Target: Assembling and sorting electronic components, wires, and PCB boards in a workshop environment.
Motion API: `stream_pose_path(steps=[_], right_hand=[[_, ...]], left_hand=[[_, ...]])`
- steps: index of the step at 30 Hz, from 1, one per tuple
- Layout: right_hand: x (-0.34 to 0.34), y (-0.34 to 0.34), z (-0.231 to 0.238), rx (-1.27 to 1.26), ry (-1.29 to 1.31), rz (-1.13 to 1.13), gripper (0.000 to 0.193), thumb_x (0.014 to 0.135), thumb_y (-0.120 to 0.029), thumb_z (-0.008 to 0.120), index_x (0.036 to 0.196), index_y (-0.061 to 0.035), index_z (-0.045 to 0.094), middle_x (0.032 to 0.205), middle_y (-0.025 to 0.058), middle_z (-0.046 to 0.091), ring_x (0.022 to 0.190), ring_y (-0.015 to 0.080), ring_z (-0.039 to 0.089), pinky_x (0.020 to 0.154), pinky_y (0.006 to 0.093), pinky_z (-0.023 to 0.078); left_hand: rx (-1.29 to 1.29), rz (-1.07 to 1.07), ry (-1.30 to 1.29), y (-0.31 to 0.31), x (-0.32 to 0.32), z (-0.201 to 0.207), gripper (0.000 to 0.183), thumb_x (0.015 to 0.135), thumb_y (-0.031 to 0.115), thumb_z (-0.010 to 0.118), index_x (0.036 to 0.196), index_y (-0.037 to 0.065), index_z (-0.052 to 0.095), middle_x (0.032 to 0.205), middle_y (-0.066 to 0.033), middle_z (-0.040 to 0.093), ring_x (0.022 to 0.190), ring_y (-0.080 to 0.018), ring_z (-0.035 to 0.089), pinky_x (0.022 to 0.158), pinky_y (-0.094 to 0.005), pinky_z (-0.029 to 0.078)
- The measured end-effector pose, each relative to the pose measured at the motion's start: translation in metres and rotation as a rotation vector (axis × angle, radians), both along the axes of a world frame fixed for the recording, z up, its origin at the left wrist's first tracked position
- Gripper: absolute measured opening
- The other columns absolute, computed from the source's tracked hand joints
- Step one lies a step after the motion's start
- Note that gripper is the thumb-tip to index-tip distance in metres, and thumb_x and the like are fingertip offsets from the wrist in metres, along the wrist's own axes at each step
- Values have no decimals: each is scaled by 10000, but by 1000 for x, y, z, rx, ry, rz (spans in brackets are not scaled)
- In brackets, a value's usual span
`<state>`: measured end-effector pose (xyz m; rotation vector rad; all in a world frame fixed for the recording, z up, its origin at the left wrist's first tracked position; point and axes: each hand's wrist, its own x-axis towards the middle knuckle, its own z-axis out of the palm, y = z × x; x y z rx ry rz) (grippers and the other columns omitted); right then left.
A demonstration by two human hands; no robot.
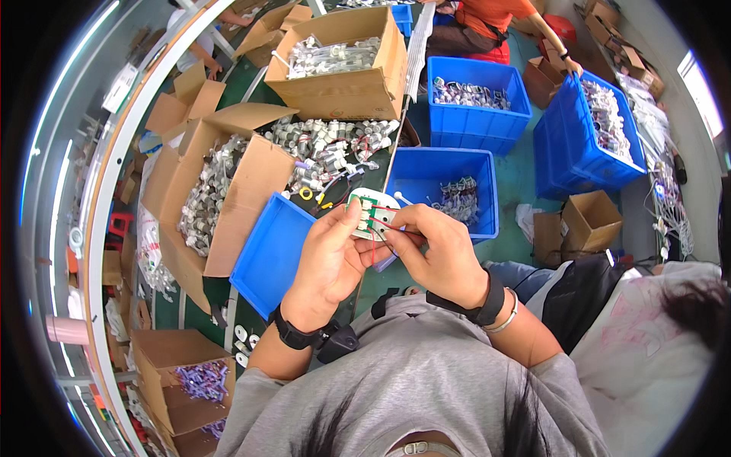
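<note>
In front of my chest, my left hand (326,255) is closed on a round white housing (388,202) with a green circuit board (368,216) in it. The thumb presses on the board's left edge. White connectors sit on the board, and red and black wires (387,224) run out from it to the right. My right hand (445,247) pinches these wires between thumb and fingers, close beside the housing. Its fingertips partly hide the wire ends. Beyond my hands, a heap of white and grey lamp-like parts (327,148) lies on the green bench.
An open carton (251,171) full of grey-white parts and a blue tray (266,255) stand at left; another carton (339,95) is farther back. Blue bins (442,156) with parts stand at right. A person in orange (495,15) reaches to a blue bin (560,164). Another person (640,335) sits close at right.
</note>
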<state>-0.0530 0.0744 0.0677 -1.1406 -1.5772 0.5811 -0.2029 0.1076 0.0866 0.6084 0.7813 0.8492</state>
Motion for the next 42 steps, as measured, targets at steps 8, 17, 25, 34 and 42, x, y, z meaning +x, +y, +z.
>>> stream_pose_path(steps=[8,17,25,34,42], right_hand=[[-2,-6,3,73,15,-10,132,742,-77,605,831,-61,510,693,92,548,614,276,554,512,352,430],[4,-24,13,-14,115,58,210,756,-39,570,912,-20,432,793,159,537,665,334,550,553,384,446],[15,-31,10,-85,368,179,199,721,36,553,873,-6,431,711,139,529,681,314,555,585,365,452],[18,-31,8,-86,341,210,237,682,-7,634,831,-15,449,761,121,515,660,271,538,587,344,438],[24,-32,3,-171,473,265,213,702,-30,643,833,-9,477,752,112,541,693,229,567,601,324,453]], left_hand=[[-105,-35,-91,6,-6,-7,277,905,287,434,1014,50,526,892,-76,615,740,-154,610,632,-290,515],[-114,-150,-181,11,-7,-4,329,938,267,318,1097,16,460,1010,-133,581,849,-238,602,717,-346,522],[-335,-171,-237,20,-6,-3,308,925,271,361,1033,27,516,895,-152,618,771,-281,630,602,-290,546],[-433,-204,-331,21,-4,-3,327,927,283,350,1046,30,519,896,-186,611,755,-312,630,551,-309,546],[-226,-87,-235,14,10,-1,321,930,283,344,1013,28,521,878,-149,623,752,-279,635,540,-296,536]])
